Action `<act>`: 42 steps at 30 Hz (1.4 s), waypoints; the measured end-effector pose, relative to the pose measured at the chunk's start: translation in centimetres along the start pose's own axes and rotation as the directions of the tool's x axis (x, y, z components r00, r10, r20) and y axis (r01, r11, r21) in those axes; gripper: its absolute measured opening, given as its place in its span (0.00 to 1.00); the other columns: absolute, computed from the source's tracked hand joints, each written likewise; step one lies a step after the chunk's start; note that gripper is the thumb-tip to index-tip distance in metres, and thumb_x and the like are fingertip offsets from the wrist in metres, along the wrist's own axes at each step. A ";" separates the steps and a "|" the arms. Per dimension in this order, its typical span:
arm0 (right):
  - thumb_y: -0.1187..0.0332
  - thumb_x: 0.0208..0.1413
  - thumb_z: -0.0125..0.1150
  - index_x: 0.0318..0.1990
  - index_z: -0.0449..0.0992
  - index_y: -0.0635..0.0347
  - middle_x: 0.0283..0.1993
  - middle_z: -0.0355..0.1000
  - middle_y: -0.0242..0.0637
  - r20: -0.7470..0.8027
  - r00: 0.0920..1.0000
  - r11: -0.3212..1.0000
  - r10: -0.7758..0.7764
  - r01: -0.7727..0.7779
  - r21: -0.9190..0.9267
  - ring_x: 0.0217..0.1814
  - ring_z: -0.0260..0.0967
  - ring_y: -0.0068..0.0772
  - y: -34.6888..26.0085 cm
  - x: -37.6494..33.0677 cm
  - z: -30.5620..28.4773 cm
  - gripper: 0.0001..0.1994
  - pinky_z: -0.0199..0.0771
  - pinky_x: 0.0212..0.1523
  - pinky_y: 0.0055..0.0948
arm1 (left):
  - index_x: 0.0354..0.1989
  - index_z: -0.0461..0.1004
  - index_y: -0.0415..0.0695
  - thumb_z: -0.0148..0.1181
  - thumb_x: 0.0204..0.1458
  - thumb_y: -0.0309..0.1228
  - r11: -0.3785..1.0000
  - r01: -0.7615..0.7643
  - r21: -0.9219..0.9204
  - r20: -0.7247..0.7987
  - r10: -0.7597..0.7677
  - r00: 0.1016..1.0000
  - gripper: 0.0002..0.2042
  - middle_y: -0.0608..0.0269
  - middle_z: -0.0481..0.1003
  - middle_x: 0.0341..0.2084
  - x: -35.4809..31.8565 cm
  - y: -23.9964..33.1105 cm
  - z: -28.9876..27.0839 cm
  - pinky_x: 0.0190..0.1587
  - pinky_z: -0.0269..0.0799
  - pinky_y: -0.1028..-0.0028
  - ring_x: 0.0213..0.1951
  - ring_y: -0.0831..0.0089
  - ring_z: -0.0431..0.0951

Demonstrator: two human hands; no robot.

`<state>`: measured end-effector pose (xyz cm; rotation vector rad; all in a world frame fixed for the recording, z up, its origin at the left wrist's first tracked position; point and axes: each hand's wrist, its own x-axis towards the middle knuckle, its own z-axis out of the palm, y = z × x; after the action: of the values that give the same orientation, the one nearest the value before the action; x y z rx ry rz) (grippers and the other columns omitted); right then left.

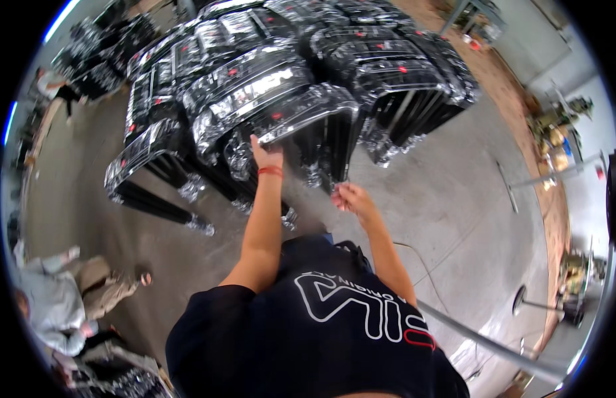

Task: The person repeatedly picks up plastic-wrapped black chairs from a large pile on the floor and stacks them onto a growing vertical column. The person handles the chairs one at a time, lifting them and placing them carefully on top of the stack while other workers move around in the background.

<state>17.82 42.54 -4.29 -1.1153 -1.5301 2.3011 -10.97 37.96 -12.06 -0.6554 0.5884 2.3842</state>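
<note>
A black U-shaped frame (314,109), wrapped in shiny clear film with a small red mark on top, stands at the near edge of a large stack of similar frames. My left hand (267,156), a red band at its wrist, is at the left end of this frame. Its thumb points up along the film, and the other fingers are partly hidden behind the frame. Lower and to the right, my right hand (351,199) is closed with fingertips pinched at the film-wrapped foot of the frame's right leg.
Stacked wrapped frames (255,83) fill the far side, with one frame (145,149) jutting out at left. A person (62,295) is at lower left, another (52,85) at far left. A metal pole (487,341) crosses the lower right. A cable (424,265) lies on the concrete floor.
</note>
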 end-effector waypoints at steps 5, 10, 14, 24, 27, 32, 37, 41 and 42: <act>0.55 0.46 0.58 0.45 0.62 0.64 0.38 0.66 0.46 0.008 0.985 0.922 0.174 -0.166 0.350 0.42 0.65 0.40 -5.7 12.1 2.3 0.25 0.69 0.41 0.37 | 0.25 0.70 0.49 0.60 0.40 0.31 0.935 -0.314 -0.166 -0.014 0.316 0.949 0.06 0.67 0.73 0.25 -0.4 -1.2 1.1 0.34 0.73 0.63 0.29 0.69 0.74; 0.56 0.43 0.61 0.44 0.64 0.62 0.36 0.62 0.42 -0.024 0.975 0.822 0.222 -0.174 0.542 0.38 0.63 0.40 -7.0 17.2 1.4 0.24 0.60 0.49 0.43 | 0.25 0.70 0.47 0.65 0.33 0.33 0.943 -0.333 0.023 -0.394 0.315 0.863 0.11 0.68 0.70 0.19 -1.6 -2.8 2.9 0.20 0.66 0.75 0.20 0.75 0.70; 0.54 0.46 0.57 0.44 0.68 0.60 0.37 0.69 0.38 0.197 0.952 0.962 0.236 -0.258 0.090 0.40 0.67 0.35 -8.8 16.4 -1.0 0.22 0.61 0.49 0.35 | 0.27 0.70 0.45 0.65 0.34 0.33 0.941 -0.336 0.034 -0.379 0.323 0.867 0.12 0.67 0.70 0.22 -2.6 -2.6 1.2 0.25 0.69 0.72 0.23 0.72 0.71; 0.63 0.51 0.51 0.39 0.71 0.67 0.35 0.72 0.42 0.564 0.748 0.551 -0.350 0.651 -0.522 0.38 0.70 0.34 -19.5 18.9 -2.1 0.15 0.67 0.40 0.26 | 0.30 0.69 0.50 0.62 0.37 0.36 0.930 -0.331 0.162 -0.313 0.367 0.876 0.12 0.71 0.70 0.27 -8.1 -3.7 -0.7 0.36 0.64 0.73 0.31 0.75 0.70; 0.55 0.48 0.52 0.39 0.72 0.63 0.39 0.70 0.46 0.703 0.637 0.251 -0.316 0.770 -0.586 0.42 0.66 0.46 -18.3 22.9 -1.8 0.19 0.65 0.42 0.33 | 0.29 0.69 0.50 0.62 0.38 0.36 0.931 -0.321 0.171 -0.290 0.359 0.887 0.11 0.72 0.69 0.25 -10.6 -4.8 -1.2 0.35 0.63 0.75 0.31 0.77 0.68; 0.47 0.46 0.50 0.41 0.69 0.63 0.38 0.69 0.49 0.766 0.563 0.083 0.311 0.787 -0.612 0.42 0.66 0.49 -17.6 21.8 -1.8 0.26 0.64 0.41 0.37 | 0.33 0.69 0.46 0.57 0.44 0.33 0.935 -0.355 0.010 -0.195 0.350 0.916 0.09 0.66 0.73 0.33 -15.5 -6.8 -2.9 0.45 0.66 0.72 0.37 0.70 0.71; 0.40 0.39 0.53 0.34 0.73 0.65 0.32 0.71 0.52 0.622 0.530 0.073 0.577 0.725 -0.685 0.38 0.68 0.49 -17.1 21.5 -1.9 0.31 0.66 0.37 0.36 | 0.46 0.66 0.47 0.50 0.48 0.46 0.951 -0.143 -0.276 0.069 0.168 0.983 0.20 0.61 0.69 0.43 -20.9 -8.5 -2.3 0.53 0.55 0.59 0.50 0.63 0.65; 0.39 0.38 0.53 0.33 0.73 0.67 0.32 0.70 0.54 0.622 0.563 0.054 0.545 0.716 -0.696 0.38 0.68 0.49 -16.1 19.8 -1.4 0.32 0.66 0.37 0.36 | 0.47 0.65 0.46 0.53 0.47 0.41 0.963 -0.153 -0.221 0.000 0.157 0.988 0.20 0.60 0.66 0.47 -20.8 -10.5 -2.8 0.54 0.54 0.61 0.51 0.62 0.62; 0.39 0.38 0.53 0.33 0.73 0.67 0.32 0.70 0.54 0.619 0.571 0.036 0.540 0.719 -0.694 0.38 0.68 0.49 -16.1 19.4 -1.2 0.33 0.66 0.37 0.36 | 0.46 0.65 0.45 0.55 0.46 0.36 0.947 -0.142 -0.289 -0.037 0.137 0.990 0.19 0.59 0.68 0.45 -20.3 -10.9 -2.6 0.53 0.56 0.64 0.49 0.64 0.65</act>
<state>0.70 60.70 -0.38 0.5489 -3.7558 1.0172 11.07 35.93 -5.25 -0.7822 0.2992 2.6287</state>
